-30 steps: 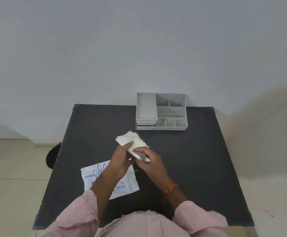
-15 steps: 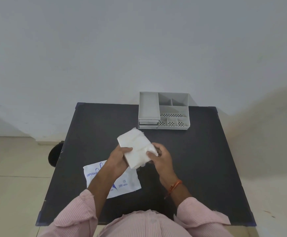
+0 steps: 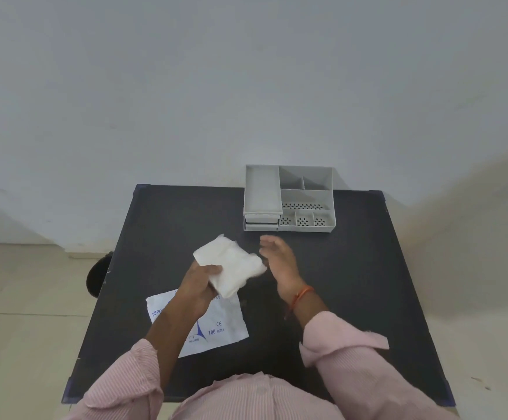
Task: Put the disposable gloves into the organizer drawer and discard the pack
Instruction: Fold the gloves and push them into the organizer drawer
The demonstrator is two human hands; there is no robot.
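Above table: left hand (image 3: 198, 284) grips gloves (image 3: 231, 265); right hand (image 3: 280, 262) open.

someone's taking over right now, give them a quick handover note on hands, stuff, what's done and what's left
Left hand: gripping the white stack of disposable gloves above the black table.
Right hand: open, empty, beside the stack.
Flat white printed glove pack: on the table under the left forearm.
Grey plastic organizer: far edge, drawers shut.
Done: gloves out of pack.
Left: open drawer, put gloves in, discard pack.
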